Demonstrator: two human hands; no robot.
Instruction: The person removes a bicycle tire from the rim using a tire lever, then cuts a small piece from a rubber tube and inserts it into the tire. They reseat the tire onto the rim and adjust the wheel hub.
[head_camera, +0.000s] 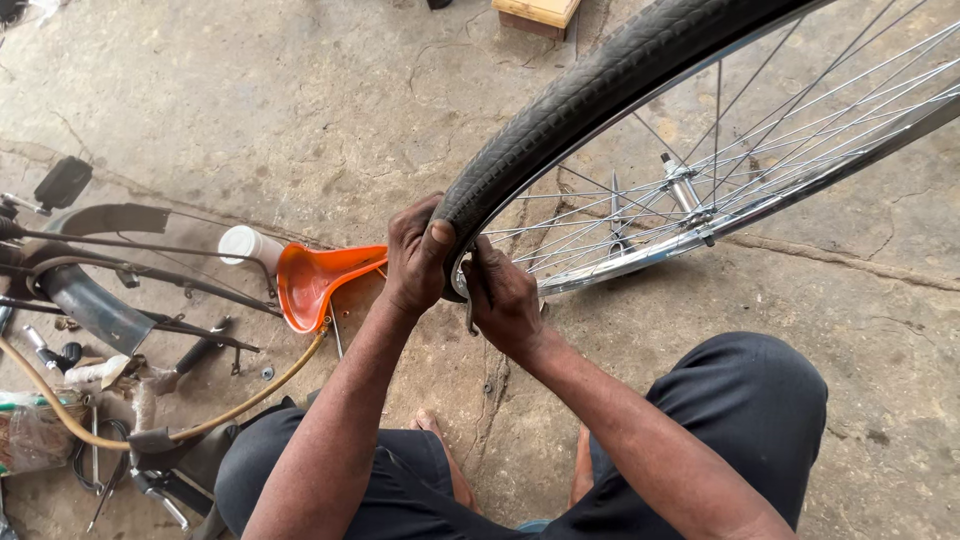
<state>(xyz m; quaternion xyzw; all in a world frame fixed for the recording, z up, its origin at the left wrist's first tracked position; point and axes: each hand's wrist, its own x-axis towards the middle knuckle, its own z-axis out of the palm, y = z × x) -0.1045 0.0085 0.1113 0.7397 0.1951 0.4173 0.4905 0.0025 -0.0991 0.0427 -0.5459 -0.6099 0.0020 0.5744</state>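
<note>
Two bare hands are working at the near edge of a bicycle wheel (700, 190) in the head view, the only view given. The left hand (418, 255) is gripping the black tyre (560, 110) from the outside, its fingers curled together over the tread and its thumb pressing flat against the rubber at the lowest point of the curve. The right hand (503, 298) is sitting just beside it, on the inner side of the wheel, with its fingers bunched and bent in against the shiny metal rim (640, 255); a thin dark metal tool (470, 318) seems to be showing below that hand, though whether the fingers are pinching it I cannot tell. The two hands are touching or nearly touching each other at the tyre's edge.

The wheel is standing tilted, running from the hands up toward the top right corner, with its silver spokes fanning out from the hub (682, 185). The person is crouching on a cracked concrete floor (300, 100), dark trousers covering both knees and bare feet (445, 455) showing between them.

To the left of the hands an orange funnel-shaped piece (310, 280) is lying on the floor, with a white cylinder (250, 245) just beyond it. Farther left, a dark mudguard (95, 305), thin metal stays, a tan hose (240, 400) and small tools are lying scattered. A wooden block (535, 14) is resting at the top edge.
</note>
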